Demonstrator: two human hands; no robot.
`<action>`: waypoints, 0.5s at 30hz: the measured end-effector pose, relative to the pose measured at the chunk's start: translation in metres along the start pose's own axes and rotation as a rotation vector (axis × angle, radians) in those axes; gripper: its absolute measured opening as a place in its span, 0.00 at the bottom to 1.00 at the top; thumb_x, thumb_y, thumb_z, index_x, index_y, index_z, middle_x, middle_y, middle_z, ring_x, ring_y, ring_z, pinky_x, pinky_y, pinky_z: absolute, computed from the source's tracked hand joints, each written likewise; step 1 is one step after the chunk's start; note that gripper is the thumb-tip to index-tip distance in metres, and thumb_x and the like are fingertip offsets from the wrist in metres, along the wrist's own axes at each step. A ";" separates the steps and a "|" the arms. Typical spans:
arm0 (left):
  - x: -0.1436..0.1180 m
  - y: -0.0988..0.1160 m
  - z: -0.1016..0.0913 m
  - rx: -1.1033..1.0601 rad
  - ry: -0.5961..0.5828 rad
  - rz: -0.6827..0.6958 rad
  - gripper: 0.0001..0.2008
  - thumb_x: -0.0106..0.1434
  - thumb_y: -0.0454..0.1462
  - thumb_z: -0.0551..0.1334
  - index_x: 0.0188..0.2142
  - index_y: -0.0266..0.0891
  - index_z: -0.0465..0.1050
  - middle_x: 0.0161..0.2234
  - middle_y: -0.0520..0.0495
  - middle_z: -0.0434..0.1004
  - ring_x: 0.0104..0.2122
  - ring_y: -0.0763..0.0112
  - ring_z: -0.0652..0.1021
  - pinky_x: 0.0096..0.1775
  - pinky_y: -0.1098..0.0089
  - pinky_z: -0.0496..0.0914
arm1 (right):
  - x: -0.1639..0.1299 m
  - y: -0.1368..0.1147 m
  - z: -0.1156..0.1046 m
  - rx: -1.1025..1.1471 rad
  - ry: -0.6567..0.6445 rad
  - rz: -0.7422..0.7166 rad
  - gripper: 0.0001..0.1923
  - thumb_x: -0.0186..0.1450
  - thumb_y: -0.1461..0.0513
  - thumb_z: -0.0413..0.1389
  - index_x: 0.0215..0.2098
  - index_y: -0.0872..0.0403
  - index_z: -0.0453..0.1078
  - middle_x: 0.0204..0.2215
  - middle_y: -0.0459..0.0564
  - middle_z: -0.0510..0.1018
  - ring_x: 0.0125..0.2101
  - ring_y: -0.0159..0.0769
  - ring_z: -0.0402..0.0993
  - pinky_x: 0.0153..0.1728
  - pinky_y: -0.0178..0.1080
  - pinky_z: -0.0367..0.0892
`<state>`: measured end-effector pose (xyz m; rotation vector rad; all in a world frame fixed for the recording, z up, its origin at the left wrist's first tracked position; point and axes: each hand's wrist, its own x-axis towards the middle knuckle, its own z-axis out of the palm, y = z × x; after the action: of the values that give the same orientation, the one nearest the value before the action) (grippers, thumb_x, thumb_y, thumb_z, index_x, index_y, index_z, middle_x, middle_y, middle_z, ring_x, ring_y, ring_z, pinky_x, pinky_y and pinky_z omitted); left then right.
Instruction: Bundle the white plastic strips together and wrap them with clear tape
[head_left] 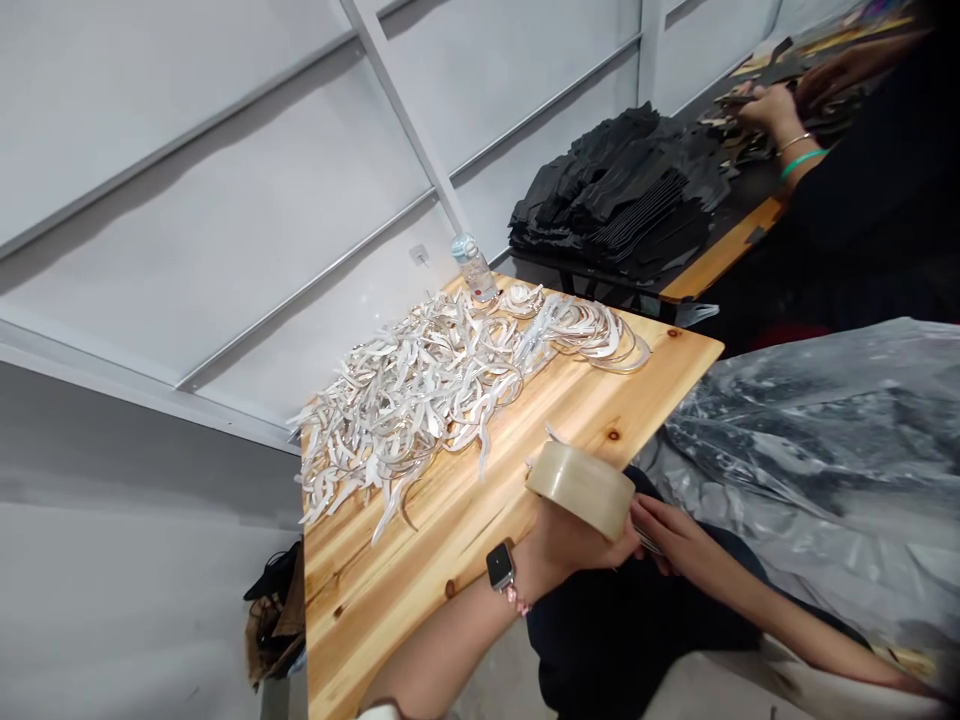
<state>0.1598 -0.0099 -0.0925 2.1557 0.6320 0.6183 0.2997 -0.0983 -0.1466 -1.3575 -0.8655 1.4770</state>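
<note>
A wide roll of tan tape (581,488) is at my left hand (574,540), near the table's front edge. The roll covers part of that hand, so whether the fingers pass through it or grip it from outside is unclear. My right hand (679,540) meets the left one just beside the roll. Its fingers are pinched on a thin pale strip (649,543), mostly hidden between the hands. Beyond them, a large tangled heap of white strips (420,385) covers the wooden table (480,525). Neater looped strips (596,335) lie toward its right side.
A clear bottle with a light-blue lid (474,268) stands at the table's far corner by the white wall. Stacked dark sheets (615,195) fill a neighbouring table, where another person's hands (776,110) handle pieces. Clear plastic sheeting (832,430) lies to the right.
</note>
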 end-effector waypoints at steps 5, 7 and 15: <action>0.000 -0.008 0.004 0.343 -0.005 0.196 0.08 0.61 0.39 0.57 0.30 0.42 0.73 0.25 0.46 0.72 0.33 0.56 0.73 0.47 0.54 0.66 | 0.015 -0.022 -0.028 0.056 -0.269 0.112 0.26 0.57 0.42 0.60 0.39 0.54 0.71 0.26 0.46 0.78 0.28 0.33 0.74 0.27 0.32 0.67; 0.001 -0.009 0.005 0.475 -0.005 0.251 0.09 0.62 0.40 0.55 0.28 0.42 0.71 0.23 0.49 0.71 0.31 0.60 0.72 0.46 0.56 0.66 | 0.022 -0.032 -0.035 0.011 -0.392 0.182 0.26 0.55 0.42 0.62 0.36 0.56 0.72 0.29 0.47 0.77 0.29 0.31 0.73 0.29 0.32 0.69; 0.001 -0.001 0.006 0.432 -0.014 -0.015 0.08 0.54 0.42 0.60 0.23 0.42 0.69 0.19 0.49 0.70 0.26 0.61 0.73 0.38 0.61 0.69 | 0.023 -0.043 -0.032 -0.043 -0.583 0.293 0.27 0.59 0.42 0.56 0.40 0.56 0.68 0.30 0.53 0.78 0.32 0.38 0.77 0.17 0.29 0.67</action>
<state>0.1644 -0.0120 -0.0959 2.5470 0.8335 0.4898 0.3396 -0.0651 -0.1192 -1.1262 -1.0912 2.1522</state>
